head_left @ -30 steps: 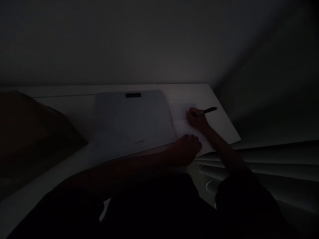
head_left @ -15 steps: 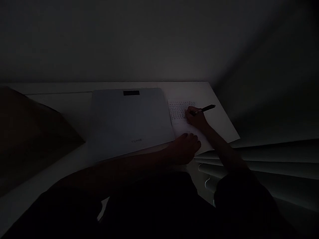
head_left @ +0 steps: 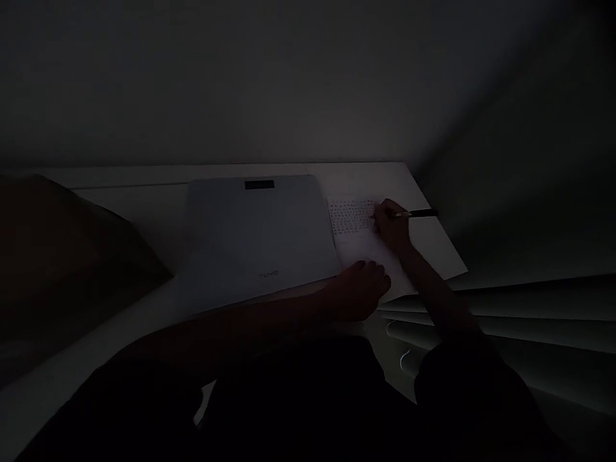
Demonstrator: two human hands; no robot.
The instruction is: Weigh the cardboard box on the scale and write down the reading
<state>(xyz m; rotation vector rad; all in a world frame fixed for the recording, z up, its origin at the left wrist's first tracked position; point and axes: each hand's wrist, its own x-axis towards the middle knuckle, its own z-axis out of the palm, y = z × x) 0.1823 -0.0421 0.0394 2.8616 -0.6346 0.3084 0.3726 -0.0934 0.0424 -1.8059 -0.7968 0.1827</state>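
Paper [head_left: 353, 249] lies on the pale surface [head_left: 359, 176], right of the large grey panel [head_left: 260, 231]. I see the left forearm [head_left: 269, 321] crossing before that panel, left hand [head_left: 363, 292] at the paper's near edge, finger closure unclear to me; the right hand [head_left: 393, 226] pinches a pen [head_left: 423, 213], farther right than half a second ago.

Pen [head_left: 423, 213] in right hand [head_left: 393, 226]

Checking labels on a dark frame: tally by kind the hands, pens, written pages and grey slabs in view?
Hands: 2
Pen: 1
Written page: 1
Grey slab: 1
Total: 5
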